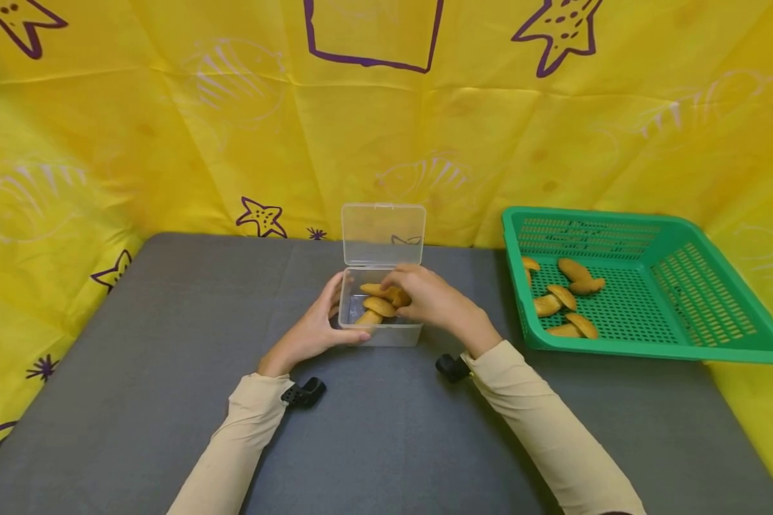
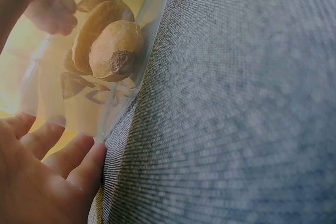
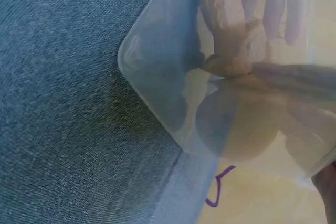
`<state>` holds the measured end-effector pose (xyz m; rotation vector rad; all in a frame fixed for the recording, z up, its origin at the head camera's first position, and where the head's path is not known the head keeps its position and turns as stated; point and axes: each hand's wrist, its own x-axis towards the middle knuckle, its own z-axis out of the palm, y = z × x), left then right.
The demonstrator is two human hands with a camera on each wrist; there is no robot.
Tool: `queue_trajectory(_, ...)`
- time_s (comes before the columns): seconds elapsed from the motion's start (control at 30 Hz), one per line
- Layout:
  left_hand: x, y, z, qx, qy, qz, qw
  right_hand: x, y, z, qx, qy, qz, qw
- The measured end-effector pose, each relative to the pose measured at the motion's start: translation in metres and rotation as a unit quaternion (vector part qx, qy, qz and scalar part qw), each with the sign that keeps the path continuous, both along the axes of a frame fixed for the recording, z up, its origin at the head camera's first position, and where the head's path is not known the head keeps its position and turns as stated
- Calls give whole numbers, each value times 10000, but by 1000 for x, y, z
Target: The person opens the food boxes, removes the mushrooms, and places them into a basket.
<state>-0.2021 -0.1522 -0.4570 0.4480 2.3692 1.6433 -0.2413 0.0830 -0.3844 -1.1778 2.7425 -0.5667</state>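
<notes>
A clear plastic box stands on the table with its hinged lid raised at the back. My left hand grips the box's left side, thumb along the front wall; in the left wrist view its fingertips lie against the plastic. Reaching in over the right rim, my right hand pinches a brown mushroom between thumb and fingers. Another mushroom lies in front of it, cap up and stem toward the front left. Seen through the wall, mushrooms cluster inside.
To the right, a green plastic basket holds several more mushrooms near its left side. The grey tabletop extends to a yellow patterned cloth hanging behind. Each wrist carries a small black camera.
</notes>
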Motion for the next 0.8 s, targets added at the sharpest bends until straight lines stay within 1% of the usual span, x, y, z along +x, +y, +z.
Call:
queue_trajectory(0.13,0,1,1,24,14,-3,10000,-1,-2,0,197,20,-6,9998)
queue_trajectory(0.37,-1,2,2,56,-5,-9,10000,-3,-4,0,149,322,220,9991)
queue_trajectory(0.57,-1,1,2,87,1,-15,10000,-3,-3,-2,-173,520,477,9974)
queue_trajectory(0.7,0,1,1,94,-6,-15,10000,-2,-2,-3,-432,526,607,9958)
queue_trajectory(0.8,1,1,1,65,-38,-1,10000,1,-2,-2,-516,473,607,9957)
